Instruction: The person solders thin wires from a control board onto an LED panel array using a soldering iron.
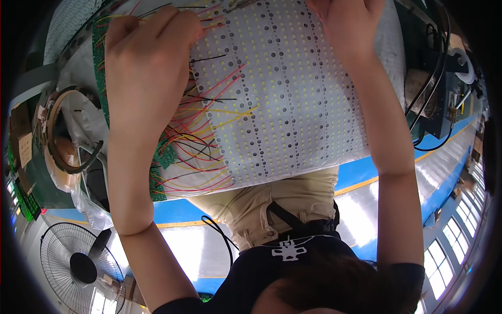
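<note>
A large white LED panel sheet (pixel 293 104) with rows of small yellowish LEDs and dark round spots lies in front of me. Along its left side, many thin red, yellow and black wires (pixel 201 118) run from green circuit boards (pixel 166 155) onto the sheet. My left hand (pixel 149 63) lies over the far part of these boards, fingers curled down, with wires sticking out by its fingertips; what it grips is hidden. At the far right of the sheet is my right hand (pixel 348 23), its fingers bent together and partly cut off by the upper edge. Between the hands, a metallic object (pixel 241 4) shows only in part.
A roll of tape or ring-shaped spool (pixel 57 131) and clear plastic wrapping (pixel 89 201) sit to the left. Black cables (pixel 431 83) hang beside a dark device (pixel 444 112) on the right. A standing fan (pixel 83 268) is at the lower left, beyond the table.
</note>
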`<move>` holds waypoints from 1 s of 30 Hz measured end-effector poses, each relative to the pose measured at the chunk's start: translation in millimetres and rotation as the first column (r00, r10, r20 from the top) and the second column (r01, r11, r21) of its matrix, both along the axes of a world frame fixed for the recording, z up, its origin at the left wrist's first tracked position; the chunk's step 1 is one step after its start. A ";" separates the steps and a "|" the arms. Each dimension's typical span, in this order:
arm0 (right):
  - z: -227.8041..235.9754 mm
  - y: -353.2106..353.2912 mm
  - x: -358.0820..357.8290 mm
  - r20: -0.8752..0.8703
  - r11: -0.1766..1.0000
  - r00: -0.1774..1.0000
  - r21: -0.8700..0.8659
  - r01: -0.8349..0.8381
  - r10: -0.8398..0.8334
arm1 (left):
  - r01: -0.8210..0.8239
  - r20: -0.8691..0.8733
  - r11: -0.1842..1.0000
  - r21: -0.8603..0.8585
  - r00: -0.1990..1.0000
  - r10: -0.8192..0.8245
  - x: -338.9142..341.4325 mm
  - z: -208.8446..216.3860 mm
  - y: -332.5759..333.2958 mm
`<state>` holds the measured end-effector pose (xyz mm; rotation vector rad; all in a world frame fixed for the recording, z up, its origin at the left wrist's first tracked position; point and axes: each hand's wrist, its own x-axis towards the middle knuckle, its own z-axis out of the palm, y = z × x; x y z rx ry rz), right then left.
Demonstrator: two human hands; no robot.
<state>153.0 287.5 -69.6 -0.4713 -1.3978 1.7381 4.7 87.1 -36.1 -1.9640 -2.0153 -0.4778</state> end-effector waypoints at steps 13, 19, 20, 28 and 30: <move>-0.6 -2.7 -1.7 -0.011 0.999 0.999 -0.037 -0.037 0.037 | -0.034 -0.011 0.999 0.004 0.999 0.034 0.2 -1.4 -2.0; -0.4 -2.8 -0.6 0.011 0.999 0.999 -0.016 -0.051 0.051 | -0.028 -0.013 1.000 0.014 1.000 0.028 0.6 -2.3 -1.8; -0.4 -2.8 -0.4 0.021 0.999 0.999 -0.013 -0.042 0.042 | -0.029 -0.009 0.999 0.016 1.000 0.029 0.7 -2.9 -1.4; -0.2 -5.0 -1.3 -0.012 0.998 0.998 -0.016 -0.063 0.063 | -0.023 -0.010 1.000 0.011 1.000 0.023 0.1 -2.6 -2.7; 0.5 -5.7 -1.4 -0.008 0.998 0.998 -0.015 -0.059 0.059 | -0.029 -0.008 1.000 0.008 1.000 0.029 0.6 -2.7 -2.5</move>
